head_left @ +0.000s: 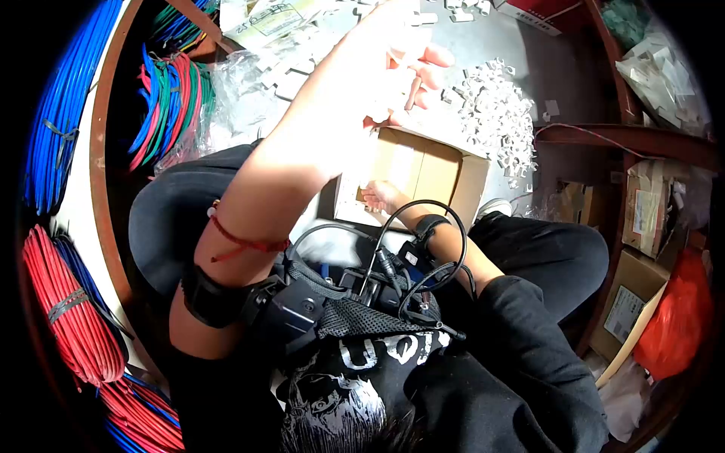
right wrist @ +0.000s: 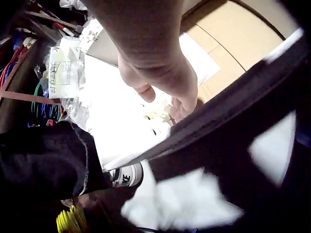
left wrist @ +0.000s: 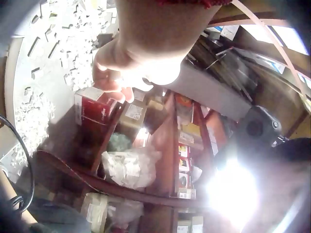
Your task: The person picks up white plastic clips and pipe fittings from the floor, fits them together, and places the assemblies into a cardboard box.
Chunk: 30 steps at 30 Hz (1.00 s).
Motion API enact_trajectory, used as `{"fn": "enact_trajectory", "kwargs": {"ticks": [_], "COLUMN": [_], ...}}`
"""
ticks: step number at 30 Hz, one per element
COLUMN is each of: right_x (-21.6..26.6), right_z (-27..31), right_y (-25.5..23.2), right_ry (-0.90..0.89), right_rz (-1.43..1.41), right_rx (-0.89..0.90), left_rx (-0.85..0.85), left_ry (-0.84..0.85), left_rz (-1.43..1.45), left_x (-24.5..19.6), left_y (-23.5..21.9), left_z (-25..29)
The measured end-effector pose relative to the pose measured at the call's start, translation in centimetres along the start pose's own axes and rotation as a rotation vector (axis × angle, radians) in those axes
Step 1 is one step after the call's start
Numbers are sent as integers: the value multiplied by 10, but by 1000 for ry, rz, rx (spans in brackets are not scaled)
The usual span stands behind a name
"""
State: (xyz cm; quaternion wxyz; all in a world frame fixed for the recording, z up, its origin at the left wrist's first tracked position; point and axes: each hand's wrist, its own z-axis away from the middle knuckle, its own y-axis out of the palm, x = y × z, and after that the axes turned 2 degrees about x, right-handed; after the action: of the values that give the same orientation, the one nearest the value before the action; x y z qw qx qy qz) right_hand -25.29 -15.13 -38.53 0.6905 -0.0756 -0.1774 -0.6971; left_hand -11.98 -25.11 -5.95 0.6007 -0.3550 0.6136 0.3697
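Left hand (head_left: 400, 75) raised at upper centre, right hand (head_left: 385, 196) low inside a cardboard box (head_left: 474, 181).
The left hand's fingers are partly bent; glare washes them out, so I cannot tell whether it holds anything. The right hand's thumb stands apart from loosely bent fingers, near small pale pieces (right wrist: 158, 114) in the box, at mid-frame in the right wrist view; contact is unclear. Right of upper centre in the head view, a heap of white pieces (head_left: 498, 117) lies beside the box. Blue cables (head_left: 68, 98) hang at upper left, a red cable coil (head_left: 72, 309) at lower left, and a red bag (head_left: 680, 309) sits at the right edge.
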Motion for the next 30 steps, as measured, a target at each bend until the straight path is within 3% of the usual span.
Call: {"fn": "enact_trajectory", "kwargs": {"ticks": [2, 5, 7, 9, 15, 18, 21, 24, 25, 26, 28, 30], "right_x": [3, 4, 6, 8, 10, 12, 17, 25, 22, 27, 50, 82], "right_z": [2, 5, 8, 9, 13, 11, 15, 19, 19, 15, 25, 56], "right_y": [3, 3, 3, 2, 0, -2, -4, -10, -17, -22, -23, -25], "right_ry": [8, 6, 10, 32, 32, 67, 91, 127, -27, -52, -154, -232], "right_rz": [-7, -21, 21, 13, 106, 161, 272, 465, 520, 701, 978, 762], "right_rx": [-25, -1, 24, 48, 92, 93, 76, 14, 48, 63, 75, 99], "left_rx": [-47, -20, -3, -20, -220, -30, -98, -102, -62, -17, 113, 152], "left_ry": [322, 521, 277, -250, -274, -424, -180, -125, -168, -209, -131, -98], "left_rz": [-298, -341, -62, 385, 334, 613, 505, 392, 462, 531, 629, 639], "left_x": [20, 33, 15, -13, -9, -1, -1, 1, -1, -4, -1, -4], "left_y": [-6, -11, -4, 5, 15, -3, 8, 14, 13, 11, 10, 16], "left_z": [1, -7, -8, -2, -5, -9, -3, -4, -6, -8, -11, -13]}}
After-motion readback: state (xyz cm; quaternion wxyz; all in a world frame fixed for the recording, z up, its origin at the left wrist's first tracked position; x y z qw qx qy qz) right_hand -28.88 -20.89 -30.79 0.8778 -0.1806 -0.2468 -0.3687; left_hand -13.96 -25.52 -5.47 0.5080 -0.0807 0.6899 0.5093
